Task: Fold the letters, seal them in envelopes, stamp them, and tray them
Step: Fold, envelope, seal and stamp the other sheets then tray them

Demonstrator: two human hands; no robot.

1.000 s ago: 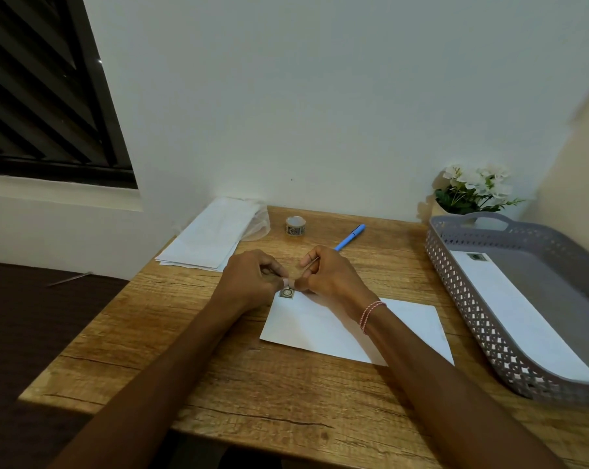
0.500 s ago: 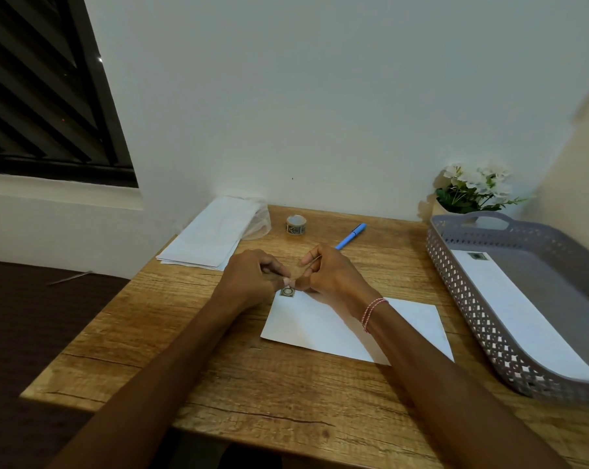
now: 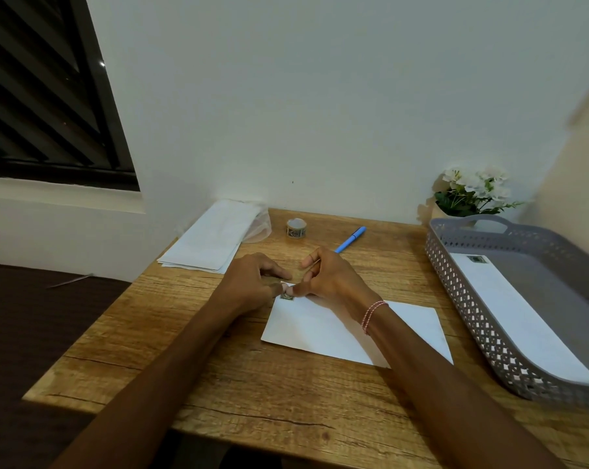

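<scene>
A white envelope point(image 3: 354, 330) lies flat on the wooden table point(image 3: 218, 377), with a small stamp point(image 3: 287, 297) on its far left corner. My left hand point(image 3: 252, 279) and my right hand point(image 3: 333, 282) meet at that corner. Both thumb tips press down on the stamp, and the other fingers are loosely curled. My right index finger is hooked up off the table. A grey perforated tray point(image 3: 455, 299) stands at the right and holds a stamped envelope point(image 3: 523, 319). A stamp roll point(image 3: 296, 228) sits near the wall.
A stack of white envelopes and papers point(image 3: 215, 236) lies at the table's back left, partly in a clear sleeve. A blue pen point(image 3: 352, 239) lies behind my right hand. White flowers point(image 3: 472, 194) stand behind the tray. A dark window is at the upper left.
</scene>
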